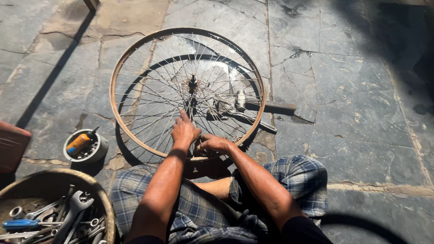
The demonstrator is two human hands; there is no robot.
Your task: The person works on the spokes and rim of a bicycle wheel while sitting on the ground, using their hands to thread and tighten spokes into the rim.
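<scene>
While seen from the head camera, looking down:

Wheel: bare rust-brown metal bicycle rim with thin silver spokes (135, 58), tyre off, standing tilted on grey cracked stone paving (352, 90), near edge against the lap.

Left hand: left hand (184, 131) laid on the spokes near the lower rim, index finger stretched toward the dark rusty hub (193, 83), other fingers curled loosely; nothing clearly pinched, grip on a spoke cannot be told.

Right hand: right hand (215, 143) just beside the left, at the lower rim, fingers curled tight over something small at the spokes; cannot tell what.

Behind the wheel: grey metal hammer with dark wooden handle (253, 105) flat on the paving, seen through the spokes.

Left of the wheel: small round grey tin (100, 152) holding small parts and an orange-handled tool (79, 143).

Lower left: round brown basin (105, 199) full of steel spanners (74, 205), with a blue-handled screwdriver (20, 223).

Lap: blue checked cloth (199, 212) over crossed legs.
</scene>
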